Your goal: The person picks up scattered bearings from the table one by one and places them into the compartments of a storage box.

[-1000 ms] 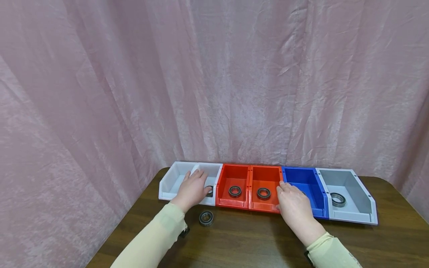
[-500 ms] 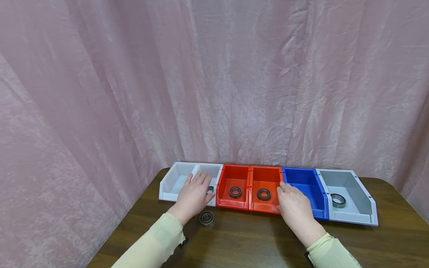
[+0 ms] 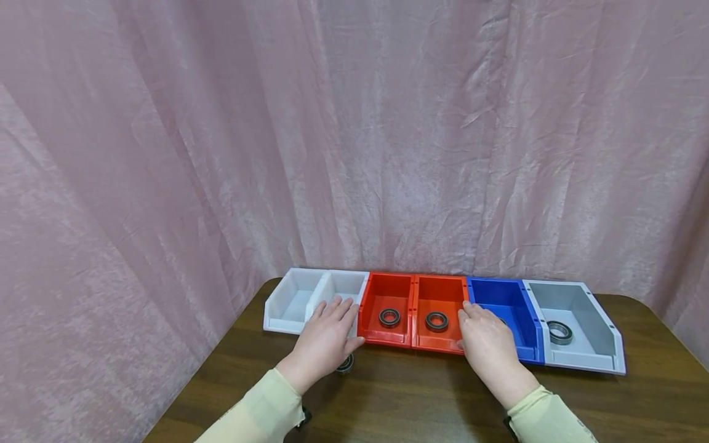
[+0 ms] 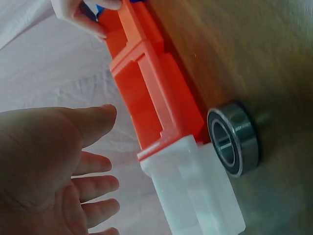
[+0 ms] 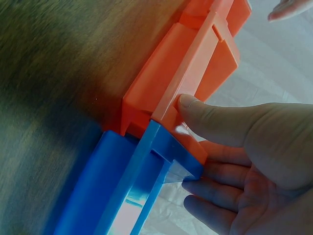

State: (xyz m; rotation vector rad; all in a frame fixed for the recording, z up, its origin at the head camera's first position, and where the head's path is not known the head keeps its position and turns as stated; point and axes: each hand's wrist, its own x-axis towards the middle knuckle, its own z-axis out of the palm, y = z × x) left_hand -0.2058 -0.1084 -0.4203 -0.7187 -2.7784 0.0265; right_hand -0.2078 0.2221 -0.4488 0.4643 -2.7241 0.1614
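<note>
My left hand (image 3: 324, 341), fingers spread, is over the front of the right-hand white bin (image 3: 348, 284) and holds nothing. Below its thumb, partly covered in the head view, a ball bearing (image 3: 345, 364) rests on the table; the left wrist view shows this bearing (image 4: 234, 139) standing in front of the bins. My right hand (image 3: 487, 338) grips the front corner of the right red bin (image 3: 440, 283) where it meets the blue bin (image 3: 501, 284). Its thumb (image 5: 195, 110) presses the red lip, with the other fingers behind the corner. A bearing (image 3: 437, 321) lies inside this red bin.
The bins form one row along the back of the wooden table (image 3: 399, 400), before a pink curtain (image 3: 388, 135). Another bearing (image 3: 389, 317) is in the left red bin, and one (image 3: 559, 333) in the grey bin (image 3: 600, 351). The blue bin's bearing is mostly hidden.
My left hand has drawn back from inside the white bin toward me and slightly right, now covering part of the table bearing. The right hand keeps its place.
</note>
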